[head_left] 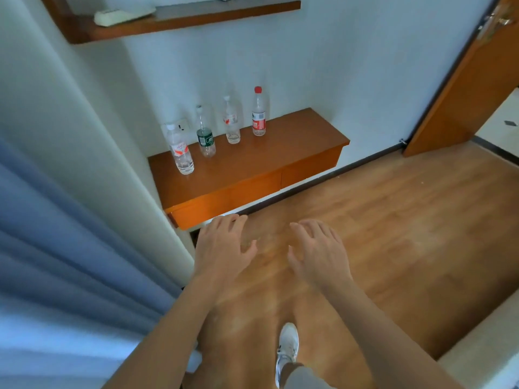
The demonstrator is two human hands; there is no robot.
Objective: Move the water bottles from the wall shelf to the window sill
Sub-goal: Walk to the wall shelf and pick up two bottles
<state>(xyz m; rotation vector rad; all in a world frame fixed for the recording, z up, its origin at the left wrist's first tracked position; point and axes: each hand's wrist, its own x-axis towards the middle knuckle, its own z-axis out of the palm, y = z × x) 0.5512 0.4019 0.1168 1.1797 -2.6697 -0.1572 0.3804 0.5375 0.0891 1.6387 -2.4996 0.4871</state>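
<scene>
Several clear plastic water bottles stand in a row on a low wooden wall shelf (295, 141). From left they are a red-and-white labelled bottle (181, 150), a green-labelled bottle (205, 136), a white-capped bottle (232, 122) and a red-capped, red-labelled bottle (258, 112). My left hand (222, 248) and my right hand (317, 251) are stretched out in front of me above the floor, below the shelf's near corner. Both have relaxed spread fingers and hold nothing. The window sill is not in view.
A higher wooden shelf (196, 19) carries a white remote-like object (123, 14). A blue curtain (56, 248) hangs at my left. An open wooden door (474, 88) stands at the right. My white shoe (288, 346) is on the wooden floor (407, 220).
</scene>
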